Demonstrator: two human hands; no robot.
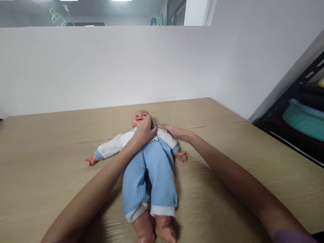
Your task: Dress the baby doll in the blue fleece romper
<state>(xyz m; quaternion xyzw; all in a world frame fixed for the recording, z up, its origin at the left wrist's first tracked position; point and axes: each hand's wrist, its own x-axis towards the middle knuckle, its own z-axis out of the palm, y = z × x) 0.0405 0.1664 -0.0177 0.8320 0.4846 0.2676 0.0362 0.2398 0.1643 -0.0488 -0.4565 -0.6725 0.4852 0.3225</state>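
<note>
A baby doll [140,117] lies on its back on the wooden table, its head toward the wall and bare feet toward me. It wears a fleece outfit [158,165] with light blue trousers, white sleeves and blue cuffs. Across the doll's chest and neck, my left hand [146,130] is closed on the outfit near the collar, covering part of the chin. My right hand [170,130] lies at the doll's shoulder on the right side of the view, its fingers pinching the cloth by the collar. What exactly is between the fingertips is partly hidden.
The table [63,189] reaches a white partition wall [106,67] at the back and right. Beyond the right wall stands a black shelf rack [278,126] with a teal basin [303,118] on it.
</note>
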